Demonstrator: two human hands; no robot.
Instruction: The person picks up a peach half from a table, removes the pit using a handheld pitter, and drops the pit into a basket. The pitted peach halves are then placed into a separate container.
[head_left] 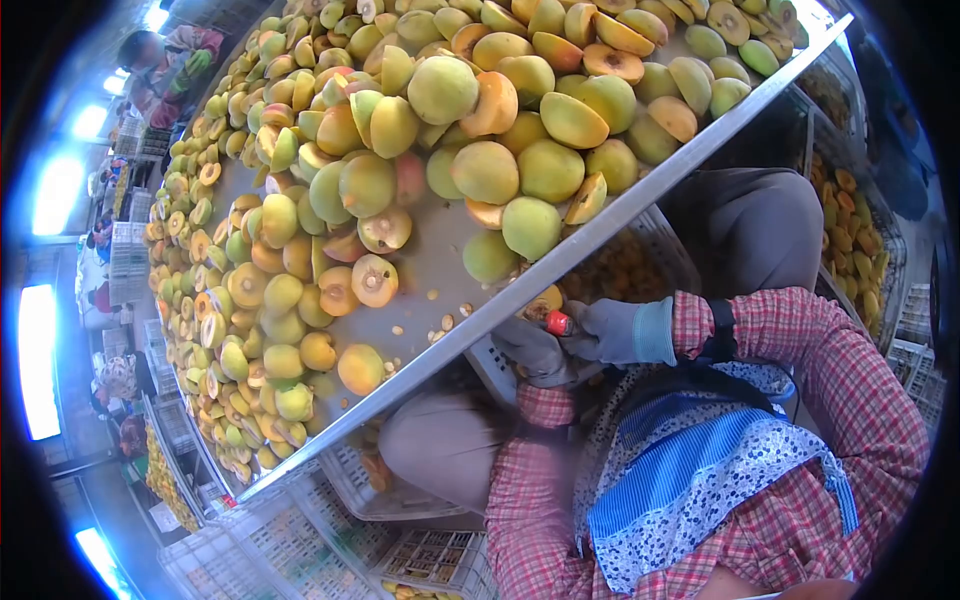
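Left hand [530, 348]: grey glove, grip closed around 1 yellow-orange fruit piece [545, 298]. Right hand [622, 331]: grey glove, grip pinching 1 small red-ended tool [559, 323]; tool's working end not visible. The hands are close together, just outside the metal rim [700, 145] of the worktop [430, 262], above a crate [682, 245] with yellow pieces inside.

Fruit stock: heaped over much of the worktop. Many are cut halves [375, 281], some with the pit in place; others, e.g. the green-yellow fruit [443, 90], look whole from this side, cut face not visible. A few loose pits [447, 322] lie near the rim.

Progress (judged): partway. Done: many fruit cut open; pieces in the crate below and in the side crate [850, 235]. Left: the large heap, plus the piece in hand. Whether that piece has its pit: cannot tell. Count of finished pieces: not obtainable.
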